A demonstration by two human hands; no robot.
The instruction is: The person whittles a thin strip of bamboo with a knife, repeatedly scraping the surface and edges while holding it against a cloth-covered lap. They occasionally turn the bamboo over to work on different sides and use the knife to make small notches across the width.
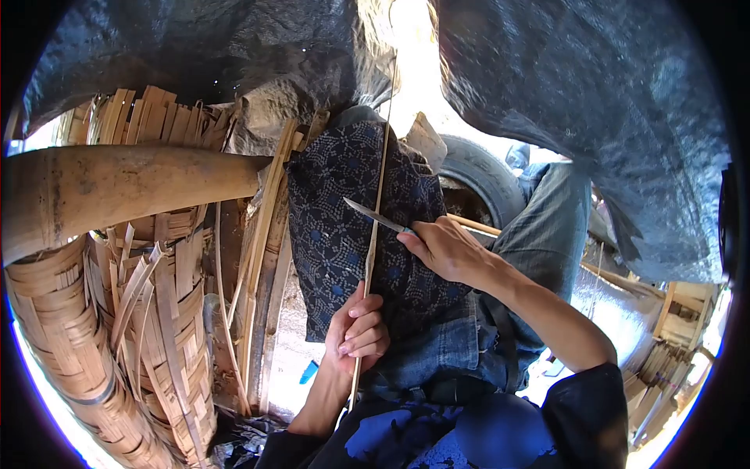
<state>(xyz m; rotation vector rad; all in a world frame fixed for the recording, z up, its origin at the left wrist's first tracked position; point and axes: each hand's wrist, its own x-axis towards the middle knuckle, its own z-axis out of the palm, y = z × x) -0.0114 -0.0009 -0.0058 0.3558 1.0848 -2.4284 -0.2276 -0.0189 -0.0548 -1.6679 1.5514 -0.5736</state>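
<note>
Strip [380,178] ran lengthwise over patterned cloth [328,250], gripped in my left hand [359,332]. My right hand [449,250] held knife [362,208] across it, apparently mid-scrape. Next stroke, I judged, called for firm hold, shallow angle.

Black short-sleeved shirt [582,402] with blue print [447,431], faded blue jeans [553,227]

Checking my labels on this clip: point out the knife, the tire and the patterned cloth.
Knife [370,212]: head view, on the blade.
Tire [500,184]: head view, outer rubber.
Patterned cloth [332,234]: head view, left part.
</note>
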